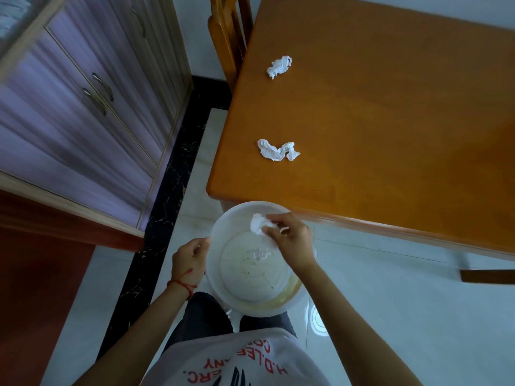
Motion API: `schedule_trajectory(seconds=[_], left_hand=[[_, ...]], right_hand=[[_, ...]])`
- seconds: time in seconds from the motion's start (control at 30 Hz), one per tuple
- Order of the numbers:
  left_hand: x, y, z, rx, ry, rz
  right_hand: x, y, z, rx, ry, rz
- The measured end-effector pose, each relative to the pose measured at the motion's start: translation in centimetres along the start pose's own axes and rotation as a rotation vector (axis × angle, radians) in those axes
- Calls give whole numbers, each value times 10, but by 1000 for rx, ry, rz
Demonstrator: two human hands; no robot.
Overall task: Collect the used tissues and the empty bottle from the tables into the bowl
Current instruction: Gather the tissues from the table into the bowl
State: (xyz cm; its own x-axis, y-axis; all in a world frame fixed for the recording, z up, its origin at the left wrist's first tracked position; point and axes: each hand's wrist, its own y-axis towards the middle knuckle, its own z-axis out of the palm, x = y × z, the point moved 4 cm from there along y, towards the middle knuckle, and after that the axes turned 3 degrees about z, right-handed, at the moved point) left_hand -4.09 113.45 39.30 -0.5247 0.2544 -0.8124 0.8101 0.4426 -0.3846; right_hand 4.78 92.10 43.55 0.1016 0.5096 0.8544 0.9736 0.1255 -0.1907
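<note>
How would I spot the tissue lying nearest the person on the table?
Find the orange wooden table; two crumpled white tissues lie near its left edge. The nearer tissue lies closer to the white bowl, stretched into a long wavy strip, while the farther tissue is a tighter wad.

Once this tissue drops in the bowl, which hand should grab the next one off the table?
Right, probably. The left hand grips the bowl rim; the right hand, pinching a tissue, is nearer the closest table tissue.
</note>
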Motion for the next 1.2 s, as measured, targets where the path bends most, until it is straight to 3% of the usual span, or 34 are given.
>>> schedule_trajectory(seconds=[0.17,0.37,0.47,0.63,0.9,1.2], left_hand=[[10,-10,-7,-32,-23,-28],[27,-32,-24,-140,-91,-72],[38,-45,-36,-220,-122,-82],[59,-69,-58,-316,-175,-146],[93,-93,-104,-443,-179,-202],[122,-79,-177,-460,-163,-185]], right_hand=[[-11,-14,2,141,-183,-77],[-15,-15,-13,51,-281,-186],[-27,-18,-11,50,-309,-94],[-34,-27,17,221,-261,66],[-8,-34,72,355,-208,46],[30,-51,143,305,-99,81]])
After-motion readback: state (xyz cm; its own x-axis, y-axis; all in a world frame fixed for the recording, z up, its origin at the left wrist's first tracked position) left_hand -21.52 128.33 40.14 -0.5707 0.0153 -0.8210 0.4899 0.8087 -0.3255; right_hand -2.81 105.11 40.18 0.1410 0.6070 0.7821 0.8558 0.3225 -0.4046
